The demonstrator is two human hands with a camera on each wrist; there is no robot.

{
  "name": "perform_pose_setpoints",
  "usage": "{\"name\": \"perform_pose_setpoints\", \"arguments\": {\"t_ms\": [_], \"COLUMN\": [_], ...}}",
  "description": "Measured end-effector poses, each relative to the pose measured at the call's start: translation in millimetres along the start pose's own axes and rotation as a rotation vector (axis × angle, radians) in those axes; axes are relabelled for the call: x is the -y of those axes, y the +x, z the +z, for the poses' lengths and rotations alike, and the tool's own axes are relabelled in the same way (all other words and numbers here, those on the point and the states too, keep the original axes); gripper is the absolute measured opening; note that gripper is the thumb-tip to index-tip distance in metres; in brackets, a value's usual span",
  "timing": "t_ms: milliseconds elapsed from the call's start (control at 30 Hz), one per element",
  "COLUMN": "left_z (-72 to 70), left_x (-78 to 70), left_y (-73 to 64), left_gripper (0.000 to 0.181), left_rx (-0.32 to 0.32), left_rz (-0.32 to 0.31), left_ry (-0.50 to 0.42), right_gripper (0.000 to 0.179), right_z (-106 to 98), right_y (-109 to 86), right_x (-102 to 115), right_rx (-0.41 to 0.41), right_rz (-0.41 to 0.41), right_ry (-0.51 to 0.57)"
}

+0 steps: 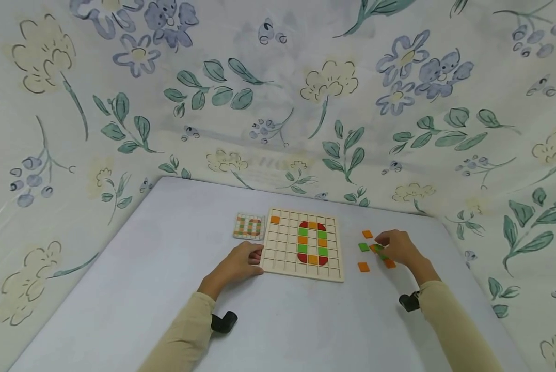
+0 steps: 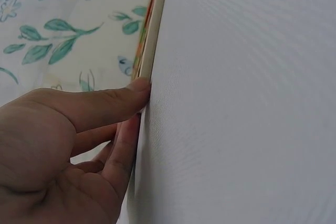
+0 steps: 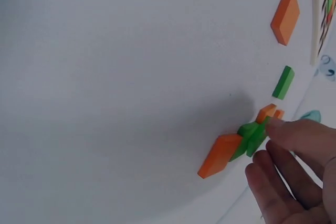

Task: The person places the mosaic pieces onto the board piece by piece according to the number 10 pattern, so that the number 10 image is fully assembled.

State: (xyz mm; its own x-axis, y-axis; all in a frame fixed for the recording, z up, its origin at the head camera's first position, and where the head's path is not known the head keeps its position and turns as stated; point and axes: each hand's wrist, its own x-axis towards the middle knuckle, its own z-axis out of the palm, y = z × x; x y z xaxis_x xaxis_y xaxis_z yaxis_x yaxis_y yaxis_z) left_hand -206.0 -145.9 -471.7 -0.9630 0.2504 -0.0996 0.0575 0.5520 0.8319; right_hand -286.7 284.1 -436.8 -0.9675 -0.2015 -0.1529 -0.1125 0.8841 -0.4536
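A pale wooden grid board (image 1: pixel 282 250) lies on the table, with red, orange and green tiles forming an upright ring on its right side. One orange tile (image 1: pixel 275 220) sits in its upper left corner. My left hand (image 1: pixel 236 264) grips the board's near left edge; its thumb (image 2: pixel 113 103) and fingertips touch the rim. To the right of the board, my right hand (image 1: pixel 400 249) pinches a green tile (image 3: pixel 257 139) at a small cluster of loose tiles. An orange tile (image 3: pixel 220 155) and another green piece lie against it; the fingers partly hide the cluster.
A small pattern card (image 1: pixel 250 226) lies left of the board. Loose orange tiles (image 1: pixel 363 267) and a green tile (image 1: pixel 363 247) lie between the board and my right hand. Flowered fabric (image 1: pixel 278 103) rises behind the white table (image 1: pixel 166 232).
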Motion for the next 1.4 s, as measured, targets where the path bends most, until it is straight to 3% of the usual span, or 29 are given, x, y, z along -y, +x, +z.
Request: {"name": "perform_pose_setpoints", "arguments": {"t_ms": [433,767,1000,1200,1400], "left_z": [0.9,-1.2,-1.3,-0.9,0.7], "left_x": [6.8,3.8,3.7,4.5,5.3], "left_y": [-0.4,-2.0,-0.2,-0.3,-0.2], "left_gripper": [0.065,0.065,0.064,0.063,0.064], "left_rx": [-0.006,-0.02,-0.021,-0.022,-0.021], "left_rz": [-0.004,-0.002,0.018,0.021,0.03], "left_ry": [-0.008,-0.016,0.008,0.018,-0.005], "right_gripper": [0.027,0.029,0.028,0.029,0.03], "right_z": [8.9,8.9,12.6,21.4,40.5], "right_y": [-1.6,2.7,7.9,15.8,32.7], "right_x": [-0.1,2.6,4.7,21.3,53.2], "right_rx": [-0.068,-0.059,-0.118,-0.164,-0.192], "right_rz": [-0.046,-0.033,-0.064,-0.128,-0.154], "right_ry": [-0.005,0.003,0.0,0.058,0.092]}}
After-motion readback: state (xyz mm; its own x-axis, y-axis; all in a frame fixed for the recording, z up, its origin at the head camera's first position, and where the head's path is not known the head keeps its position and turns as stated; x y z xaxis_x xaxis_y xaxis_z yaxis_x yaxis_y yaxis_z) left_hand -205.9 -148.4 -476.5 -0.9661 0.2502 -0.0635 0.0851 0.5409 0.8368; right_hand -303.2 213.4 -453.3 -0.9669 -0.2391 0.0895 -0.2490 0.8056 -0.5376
